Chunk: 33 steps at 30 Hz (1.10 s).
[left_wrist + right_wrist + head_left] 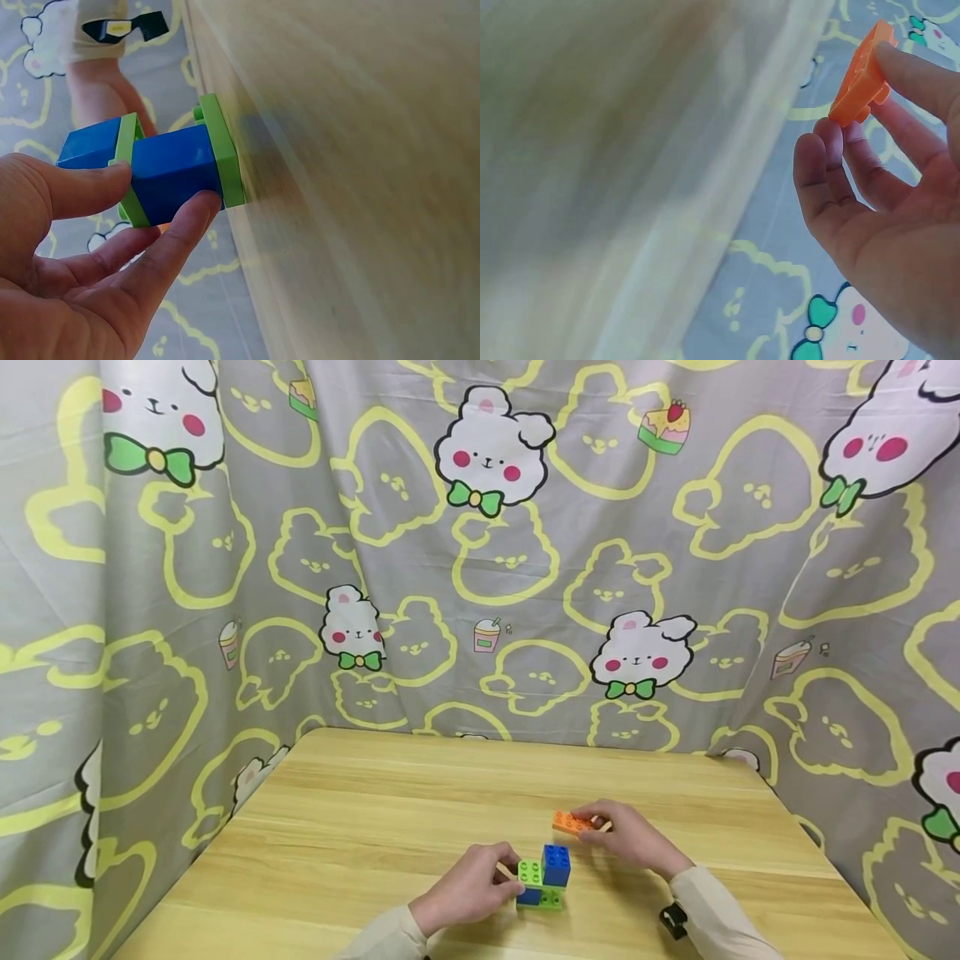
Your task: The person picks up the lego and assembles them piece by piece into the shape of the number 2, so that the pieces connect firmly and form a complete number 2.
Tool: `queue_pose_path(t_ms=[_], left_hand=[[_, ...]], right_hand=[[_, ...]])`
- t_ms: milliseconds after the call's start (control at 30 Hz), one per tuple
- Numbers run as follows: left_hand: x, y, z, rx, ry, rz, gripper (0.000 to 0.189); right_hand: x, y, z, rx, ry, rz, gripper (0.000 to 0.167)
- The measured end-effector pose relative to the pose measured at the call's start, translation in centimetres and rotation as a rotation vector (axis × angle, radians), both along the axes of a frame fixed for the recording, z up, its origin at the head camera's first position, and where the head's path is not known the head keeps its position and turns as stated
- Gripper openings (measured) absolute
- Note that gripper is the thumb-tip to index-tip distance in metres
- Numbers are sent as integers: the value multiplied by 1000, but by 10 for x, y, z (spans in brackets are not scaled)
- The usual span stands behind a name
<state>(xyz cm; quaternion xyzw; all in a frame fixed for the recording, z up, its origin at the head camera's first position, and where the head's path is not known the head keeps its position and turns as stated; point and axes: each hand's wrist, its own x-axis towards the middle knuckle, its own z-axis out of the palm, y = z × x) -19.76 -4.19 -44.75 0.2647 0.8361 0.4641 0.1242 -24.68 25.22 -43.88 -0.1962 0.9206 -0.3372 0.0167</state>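
My left hand grips a small stack of toy building bricks on the table. In the stack, a lower green plate carries a blue brick. An upper green plate lies over that, topped at its right end by a second blue brick. The left wrist view has the thumb against the upper plate and a fingertip on the lower blue brick. Behind the stack and to its right, my right hand pinches a flat orange brick between thumb and fingers, its studs facing up in the head view.
The wooden table reaches back to a grey curtain printed with rabbits and yellow outlines, which also hangs along both sides. A dark strap with a buckle is by the right sleeve.
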Motion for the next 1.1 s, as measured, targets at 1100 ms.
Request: queue_pose_path(t_ms=[1100], left_hand=[[-1, -1, 0, 17, -15, -12, 19]], right_hand=[[49, -31, 50, -101, 148, 95, 32]])
